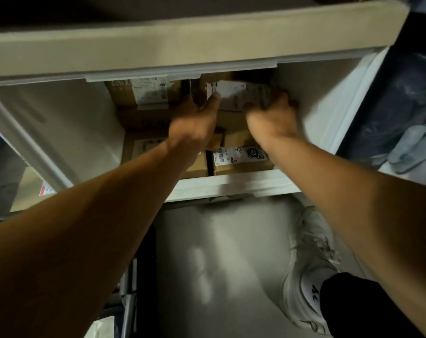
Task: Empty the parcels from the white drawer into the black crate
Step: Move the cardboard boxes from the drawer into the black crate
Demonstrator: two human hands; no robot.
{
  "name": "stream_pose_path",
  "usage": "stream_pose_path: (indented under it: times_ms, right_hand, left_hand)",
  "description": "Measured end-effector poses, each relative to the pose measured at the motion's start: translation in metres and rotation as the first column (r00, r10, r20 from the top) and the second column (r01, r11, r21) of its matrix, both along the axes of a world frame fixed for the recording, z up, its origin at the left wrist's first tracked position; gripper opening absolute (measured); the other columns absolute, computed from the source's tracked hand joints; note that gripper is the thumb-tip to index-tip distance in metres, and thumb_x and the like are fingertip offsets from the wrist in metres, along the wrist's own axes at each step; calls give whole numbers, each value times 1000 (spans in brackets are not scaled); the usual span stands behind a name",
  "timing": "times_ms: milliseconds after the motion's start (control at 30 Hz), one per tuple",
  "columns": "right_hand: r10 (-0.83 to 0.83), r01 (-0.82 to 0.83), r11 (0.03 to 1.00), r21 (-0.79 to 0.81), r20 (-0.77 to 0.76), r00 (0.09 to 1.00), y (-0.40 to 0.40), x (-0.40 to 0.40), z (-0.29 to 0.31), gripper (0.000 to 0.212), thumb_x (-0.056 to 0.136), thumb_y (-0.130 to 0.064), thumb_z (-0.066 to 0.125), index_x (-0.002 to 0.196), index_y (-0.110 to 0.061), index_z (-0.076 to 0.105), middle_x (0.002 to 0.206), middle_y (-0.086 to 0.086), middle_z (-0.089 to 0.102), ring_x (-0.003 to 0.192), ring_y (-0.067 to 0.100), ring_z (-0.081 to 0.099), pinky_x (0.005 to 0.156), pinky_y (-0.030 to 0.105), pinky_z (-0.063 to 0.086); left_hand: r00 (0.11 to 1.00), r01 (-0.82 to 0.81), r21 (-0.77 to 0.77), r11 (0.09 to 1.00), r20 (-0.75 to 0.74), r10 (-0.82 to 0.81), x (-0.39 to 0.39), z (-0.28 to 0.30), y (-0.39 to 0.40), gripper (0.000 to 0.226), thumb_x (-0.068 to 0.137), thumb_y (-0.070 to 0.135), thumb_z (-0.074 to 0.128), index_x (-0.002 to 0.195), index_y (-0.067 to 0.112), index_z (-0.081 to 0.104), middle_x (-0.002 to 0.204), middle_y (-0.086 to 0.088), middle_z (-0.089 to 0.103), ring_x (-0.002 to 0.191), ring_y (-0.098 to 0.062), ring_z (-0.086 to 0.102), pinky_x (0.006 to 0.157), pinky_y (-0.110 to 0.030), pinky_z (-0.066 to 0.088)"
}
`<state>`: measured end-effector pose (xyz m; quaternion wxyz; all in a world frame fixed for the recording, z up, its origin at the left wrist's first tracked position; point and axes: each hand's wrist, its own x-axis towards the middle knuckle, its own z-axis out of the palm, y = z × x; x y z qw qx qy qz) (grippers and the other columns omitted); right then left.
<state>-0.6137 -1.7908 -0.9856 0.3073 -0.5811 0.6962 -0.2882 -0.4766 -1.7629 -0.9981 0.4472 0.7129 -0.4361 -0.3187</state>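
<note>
I have both arms reaching down into the white drawer (231,185), which is pulled out under the cabinet's overhanging ledge (182,45). My left hand (194,120) lies on the near-left corner of a labelled parcel (233,96) at the back, thumb laid along its label and the fingers dropping down its left side out of view, so I read that grip as clasped on the box. My right hand (272,115) curls over the parcel's right end, fingers wrapped round the far edge; it is blurred, but it looks clenched on the same box. Taking it from both ends makes sense to me: the parcel sits deep under the ledge and is wedged among other cardboard boxes (241,159), so it must come up level. The black crate is not clearly in view; I cannot say where it stands.
</note>
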Motion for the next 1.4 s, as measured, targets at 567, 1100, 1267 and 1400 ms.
stream_pose_path:
  times_ms: [567, 1100, 1267, 1400]
  right_hand:
    - [249, -294, 946, 137, 276, 928, 124, -2, 85, 15, 95, -19, 64, 85, -26, 55, 101, -1, 65, 96, 15, 60, 88, 35, 55]
    - [303, -494, 853, 169, 611, 731, 168, 17, 113, 7, 95, -14, 64, 100, -18, 65, 98, 4, 75, 99, 23, 70, 84, 40, 59]
    - [271, -468, 873, 141, 657, 703, 166, 23, 112, 6, 95, -16, 61, 97, -17, 67, 99, 6, 68, 100, 24, 63, 106, 47, 47]
    - [240, -461, 880, 114, 732, 638, 161, 26, 108, 8, 97, -12, 57, 102, -11, 63, 103, 11, 66, 120, 31, 62, 110, 50, 46]
  left_hand:
    - [994, 103, 330, 938, 8, -112, 57, 99, 154, 18, 89, 24, 74, 102, 16, 64, 96, -5, 71, 83, -20, 70, 67, -32, 57]
    - [973, 2, 158, 987, -229, 35, 102, 132, 244, 37, 91, 23, 70, 121, 8, 55, 111, -11, 68, 100, -27, 67, 75, -36, 54]
    - [953, -51, 64, 997, -296, 68, 106, 127, 243, 38, 101, 37, 53, 128, 10, 55, 118, -12, 63, 102, -25, 64, 75, -32, 52]
    - [948, -85, 61, 995, -303, 99, 111, 123, 239, 56, 102, 51, 43, 137, 8, 52, 117, -12, 62, 103, -25, 62, 77, -31, 50]
